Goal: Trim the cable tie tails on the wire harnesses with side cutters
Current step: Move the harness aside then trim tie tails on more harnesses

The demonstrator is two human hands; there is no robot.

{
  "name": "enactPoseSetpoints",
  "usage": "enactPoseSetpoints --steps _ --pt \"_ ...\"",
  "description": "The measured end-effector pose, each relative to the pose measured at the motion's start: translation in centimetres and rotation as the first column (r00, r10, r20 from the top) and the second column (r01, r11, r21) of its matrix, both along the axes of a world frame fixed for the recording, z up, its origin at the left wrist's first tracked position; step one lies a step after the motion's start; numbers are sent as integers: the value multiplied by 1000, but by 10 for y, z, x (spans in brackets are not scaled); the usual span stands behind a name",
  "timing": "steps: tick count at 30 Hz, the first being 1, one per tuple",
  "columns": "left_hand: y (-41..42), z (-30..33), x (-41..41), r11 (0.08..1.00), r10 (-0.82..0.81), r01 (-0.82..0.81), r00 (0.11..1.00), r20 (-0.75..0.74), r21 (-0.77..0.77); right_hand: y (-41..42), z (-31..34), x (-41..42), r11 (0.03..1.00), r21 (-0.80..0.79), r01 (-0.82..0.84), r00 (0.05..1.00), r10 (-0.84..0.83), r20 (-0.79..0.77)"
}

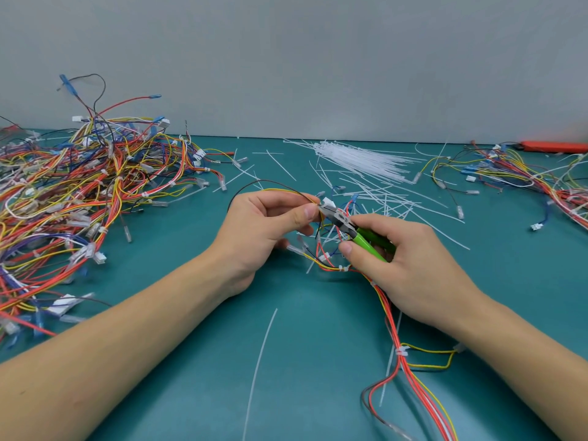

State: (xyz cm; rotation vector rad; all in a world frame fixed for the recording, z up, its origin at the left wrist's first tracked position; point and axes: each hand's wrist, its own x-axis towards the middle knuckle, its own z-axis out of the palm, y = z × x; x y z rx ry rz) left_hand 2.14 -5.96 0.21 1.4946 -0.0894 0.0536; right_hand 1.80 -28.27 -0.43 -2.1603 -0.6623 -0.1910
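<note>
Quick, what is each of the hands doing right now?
Left hand: pinching the wire harness near the cutter tip.
Right hand: gripping the green-handled side cutters.

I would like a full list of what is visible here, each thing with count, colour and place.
side cutters: one, green handles, in the right hand, tip at the wires
held harness: one, red and yellow, centre to bottom right
harness pile: one, many colours, left
harnesses: a few, many colours, far right
cable ties: a bundle, white, back centre
cut tails: many, white, scattered mid-table
mat: one, teal
orange object: one, far right, unclear
left hand: pinches wires
right hand: grips cutters
</note>
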Motion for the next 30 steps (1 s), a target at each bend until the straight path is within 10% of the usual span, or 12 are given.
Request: enactPoseSetpoints --steps 21,26,30 --pt "2 -1 2 1000 -29 29 999 -16 2 2 0 11 982 141 126 988 -112 -103" --pt "5 -2 6 999 22 -23 999 -50 -27 -6 12 16 793 501 347 897 -124 -425" --pt "2 -3 10 976 169 -181 980 -103 -123 -20 23 25 478 659 580 658 202 -725"
